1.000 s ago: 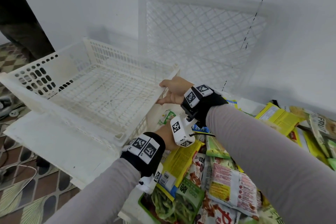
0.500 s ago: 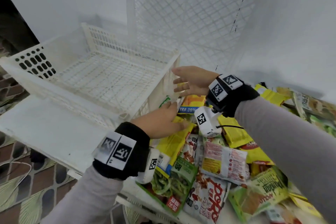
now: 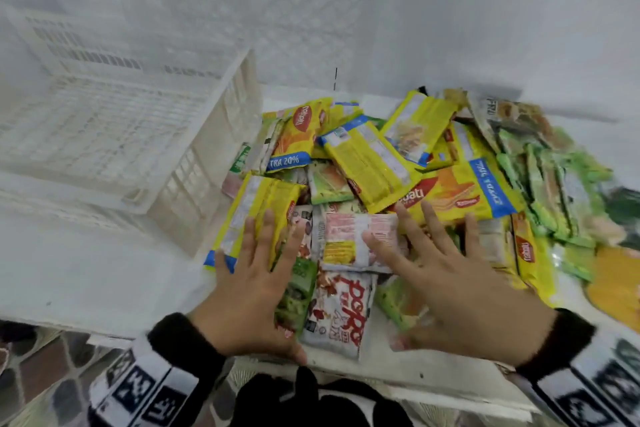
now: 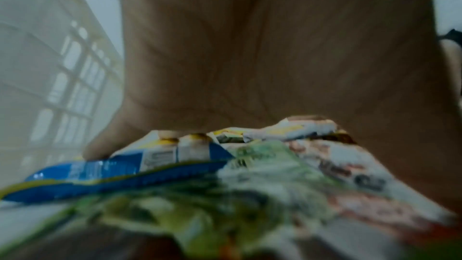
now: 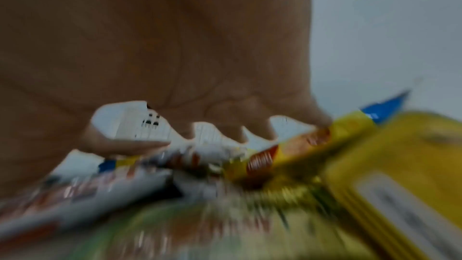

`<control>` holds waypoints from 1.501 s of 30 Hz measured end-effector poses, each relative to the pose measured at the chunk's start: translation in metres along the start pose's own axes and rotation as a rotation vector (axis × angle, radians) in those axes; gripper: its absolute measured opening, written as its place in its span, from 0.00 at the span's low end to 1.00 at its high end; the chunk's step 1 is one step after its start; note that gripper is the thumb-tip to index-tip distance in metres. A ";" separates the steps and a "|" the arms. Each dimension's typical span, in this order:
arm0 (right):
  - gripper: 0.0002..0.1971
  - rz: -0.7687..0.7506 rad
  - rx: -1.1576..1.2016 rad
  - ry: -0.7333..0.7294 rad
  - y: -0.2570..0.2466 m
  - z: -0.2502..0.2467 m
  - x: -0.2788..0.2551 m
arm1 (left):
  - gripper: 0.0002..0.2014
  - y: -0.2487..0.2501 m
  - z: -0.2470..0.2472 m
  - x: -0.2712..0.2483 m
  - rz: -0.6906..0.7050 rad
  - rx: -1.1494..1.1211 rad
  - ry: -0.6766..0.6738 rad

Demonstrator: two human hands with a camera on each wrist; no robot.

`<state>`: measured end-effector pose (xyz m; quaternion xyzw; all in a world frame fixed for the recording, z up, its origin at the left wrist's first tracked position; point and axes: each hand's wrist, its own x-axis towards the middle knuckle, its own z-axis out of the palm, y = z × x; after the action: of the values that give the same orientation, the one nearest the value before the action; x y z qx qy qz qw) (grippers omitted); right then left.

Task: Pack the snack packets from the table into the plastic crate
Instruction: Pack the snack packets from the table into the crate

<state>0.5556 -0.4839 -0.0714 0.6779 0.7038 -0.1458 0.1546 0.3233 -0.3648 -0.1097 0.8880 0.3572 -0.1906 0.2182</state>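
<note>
Snack packets [image 3: 381, 184] lie in a loose overlapping heap on my white table [image 3: 86, 274] — mostly yellow wafer packs with blue bands, green ones toward the right, a pink-and-white packet [image 3: 356, 243] and a white one with red lettering [image 3: 341, 315] nearest me. Plastic crate [image 3: 145, 156] — white, lattice-walled, nothing in it that I can see — sits just left of the heap, its near corner touching the packets.

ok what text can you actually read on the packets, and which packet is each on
"Dabati": red oval on the yellow packet nearest the crate.
"TRA 20%": blue band on that same packet, first letters cut off.
"PoPo": red letters on the white packet between the hands.
"FR": grey packet at the far right, the rest hidden.
Back-panel print on the other yellow packets and all wrist-view text: too blurred to read.
</note>
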 end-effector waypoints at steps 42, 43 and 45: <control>0.34 0.006 0.549 0.436 -0.161 -0.110 0.096 | 0.30 -0.233 -0.139 -0.100 -0.027 -0.281 1.105; 0.35 0.023 0.593 0.497 -0.177 -0.110 0.106 | 0.29 -0.256 -0.138 -0.104 -0.055 -0.296 1.133; 0.36 0.068 0.760 0.613 -0.205 -0.107 0.125 | 0.27 -0.304 -0.135 -0.110 -0.113 -0.327 1.239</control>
<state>0.3447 -0.3343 -0.0271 0.7206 0.5915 -0.1809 -0.3135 0.0558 -0.1572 -0.0191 0.7686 0.4878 0.4032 0.0935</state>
